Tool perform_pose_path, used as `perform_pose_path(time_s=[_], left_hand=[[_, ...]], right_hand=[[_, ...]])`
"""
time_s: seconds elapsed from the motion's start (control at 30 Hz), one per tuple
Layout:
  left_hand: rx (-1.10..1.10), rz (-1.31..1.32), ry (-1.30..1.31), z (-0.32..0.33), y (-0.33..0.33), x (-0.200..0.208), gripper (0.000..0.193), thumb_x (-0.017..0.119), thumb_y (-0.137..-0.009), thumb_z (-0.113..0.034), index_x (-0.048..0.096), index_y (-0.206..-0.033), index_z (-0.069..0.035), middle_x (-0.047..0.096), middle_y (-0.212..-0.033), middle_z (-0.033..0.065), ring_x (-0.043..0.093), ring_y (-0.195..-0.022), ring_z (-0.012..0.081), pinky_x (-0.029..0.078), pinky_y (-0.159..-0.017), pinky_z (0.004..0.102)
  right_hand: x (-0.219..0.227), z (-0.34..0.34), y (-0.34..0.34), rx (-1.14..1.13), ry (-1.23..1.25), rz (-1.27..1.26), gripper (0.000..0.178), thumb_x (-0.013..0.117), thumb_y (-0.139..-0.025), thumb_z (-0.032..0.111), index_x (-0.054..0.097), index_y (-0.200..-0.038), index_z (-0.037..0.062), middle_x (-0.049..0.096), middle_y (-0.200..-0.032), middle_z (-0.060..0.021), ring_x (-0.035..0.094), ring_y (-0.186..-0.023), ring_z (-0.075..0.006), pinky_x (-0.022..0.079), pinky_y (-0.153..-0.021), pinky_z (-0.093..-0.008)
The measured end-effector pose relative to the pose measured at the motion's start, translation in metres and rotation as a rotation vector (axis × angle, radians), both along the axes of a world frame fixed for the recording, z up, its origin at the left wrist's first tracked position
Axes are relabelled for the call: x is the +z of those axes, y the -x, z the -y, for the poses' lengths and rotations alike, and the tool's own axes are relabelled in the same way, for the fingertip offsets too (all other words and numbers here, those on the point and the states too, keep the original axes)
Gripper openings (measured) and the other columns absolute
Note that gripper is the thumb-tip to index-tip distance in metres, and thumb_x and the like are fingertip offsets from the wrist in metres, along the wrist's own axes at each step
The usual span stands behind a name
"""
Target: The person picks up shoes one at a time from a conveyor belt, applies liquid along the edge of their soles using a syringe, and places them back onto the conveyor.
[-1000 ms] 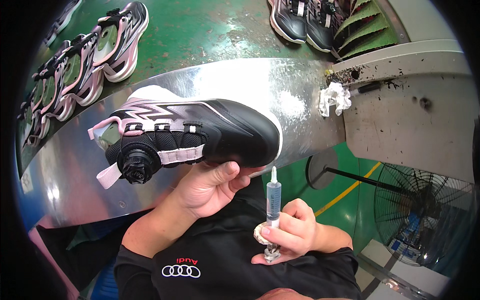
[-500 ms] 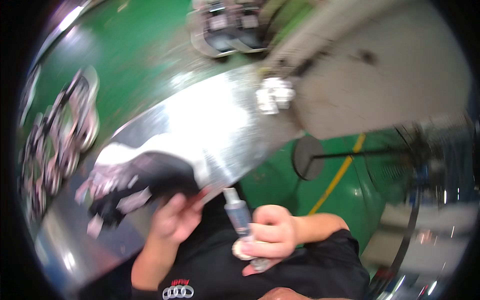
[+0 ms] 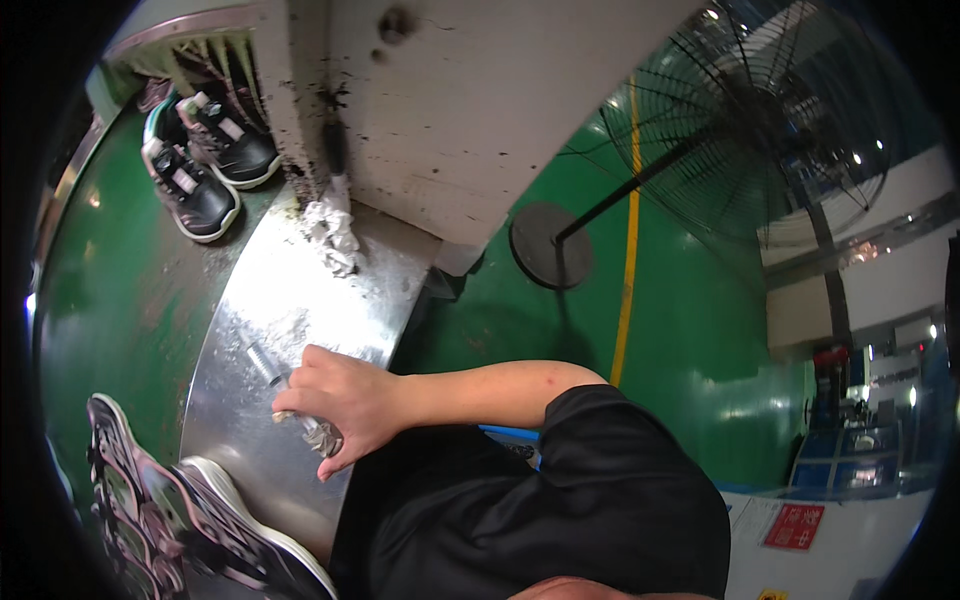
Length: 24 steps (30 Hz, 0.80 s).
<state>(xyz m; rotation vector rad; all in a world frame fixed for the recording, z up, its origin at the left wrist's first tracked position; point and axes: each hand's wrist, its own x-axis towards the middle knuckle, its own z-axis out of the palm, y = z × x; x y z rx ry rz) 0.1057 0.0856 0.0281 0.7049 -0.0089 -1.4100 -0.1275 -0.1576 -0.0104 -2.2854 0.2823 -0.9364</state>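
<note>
My right hand (image 3: 350,395) is closed around a clear syringe (image 3: 264,366), low over the shiny metal ledge (image 3: 225,420). The syringe's barrel slants out past the fingers toward the upper left. A crumpled wrapping (image 3: 322,438) shows at its other end, under my palm. To the near left lies a dark and pink patterned sneaker (image 3: 240,525) with a white sole, cut off by the lower edge of the picture. My left hand is out of the picture.
More patterned sneakers (image 3: 115,500) lie at the left edge. Two black sneakers (image 3: 190,190) stand on the green surface by a fringed opening. Crumpled white paper (image 3: 332,235) lies against a worn, pale machine panel (image 3: 450,110). Right of it stands a large fan (image 3: 760,125).
The view has swung to the right. My right hand has carried the syringe from in front of my body to above the metal ledge. My left hand has left the picture.
</note>
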Motion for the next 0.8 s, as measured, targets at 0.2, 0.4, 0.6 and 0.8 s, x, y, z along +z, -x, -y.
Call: perform_pose_path(time_s=[0.2,0.4,0.6,0.8], left_hand=[[0.137,0.163,-0.143,0.151,-0.048,-0.015,0.050,0.040,-0.099,-0.025,0.029,-0.140,0.001,0.035,-0.142,0.0183,0.035,-0.132,0.0251,0.028,-0.110,0.0317],[-0.106,0.573,-0.224,0.140,-0.093,-0.054,0.045,0.044,-0.097,-0.023,0.037,-0.136,-0.004,0.045,-0.133,0.0159,0.045,-0.122,0.0250,0.035,-0.104,0.0333],[-0.488,1.762,-0.374,0.062,-0.152,-0.067,0.070,0.068,-0.081,-0.029,0.035,-0.137,-0.001,0.051,-0.127,0.0129,0.048,-0.116,0.0268,0.037,-0.101,0.0356],[0.149,1.346,-0.343,0.129,-0.135,-0.059,0.065,0.068,-0.081,-0.017,0.037,-0.136,-0.002,0.052,-0.124,0.0119,0.051,-0.112,0.0244,0.040,-0.097,0.0339]], right_hand=[[-0.001,0.000,-0.003,-0.054,0.077,0.025,0.079,0.082,-0.046,0.053,0.054,-0.106,0.0115,0.050,-0.091,-0.0075,0.043,-0.083,-0.0273,0.041,-0.070,-0.0370],[-0.008,-0.004,-0.007,-0.109,0.069,0.025,0.079,0.085,-0.040,0.049,0.053,-0.102,0.0130,0.048,-0.087,-0.0056,0.044,-0.083,-0.0266,0.042,-0.069,-0.0376],[-0.004,-0.005,-0.003,-0.097,0.070,0.003,0.080,0.085,-0.038,0.047,0.051,-0.103,0.0133,0.048,-0.088,-0.0042,0.043,-0.084,-0.0255,0.041,-0.068,-0.0377],[-0.004,-0.002,-0.007,-0.071,0.074,0.036,0.080,0.084,-0.039,0.049,0.052,-0.102,0.0130,0.050,-0.088,-0.0040,0.044,-0.082,-0.0255,0.041,-0.069,-0.0375]])
